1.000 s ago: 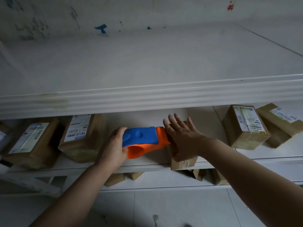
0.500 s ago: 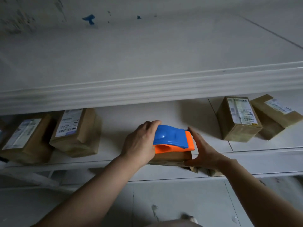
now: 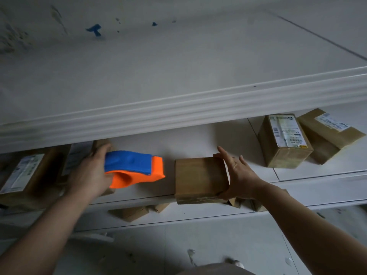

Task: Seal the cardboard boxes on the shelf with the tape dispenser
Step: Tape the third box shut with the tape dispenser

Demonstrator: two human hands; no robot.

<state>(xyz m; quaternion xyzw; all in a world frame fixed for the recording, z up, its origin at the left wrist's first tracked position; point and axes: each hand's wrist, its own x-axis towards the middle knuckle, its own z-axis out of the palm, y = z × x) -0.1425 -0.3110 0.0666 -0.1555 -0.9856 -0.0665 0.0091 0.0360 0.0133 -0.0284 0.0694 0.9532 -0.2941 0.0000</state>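
Note:
My left hand (image 3: 90, 173) grips a blue and orange tape dispenser (image 3: 135, 168), held just above the white shelf (image 3: 198, 141) and left of a small plain cardboard box (image 3: 200, 179). That box sits at the shelf's front edge, slightly overhanging it. My right hand (image 3: 238, 175) holds the box's right side, fingers extended along its far corner and thumb under the near corner. A gap separates the dispenser's orange nose from the box.
Two labelled boxes (image 3: 284, 141) (image 3: 327, 133) stand on the shelf at the right, two more (image 3: 23, 175) (image 3: 79, 155) at the left behind my left hand. The upper shelf's lip (image 3: 178, 114) overhangs. Small boxes (image 3: 131, 213) lie on a lower shelf above the tiled floor.
The dispenser has come off the top of the box and moved left with my left hand. My right hand stays on the box's right side.

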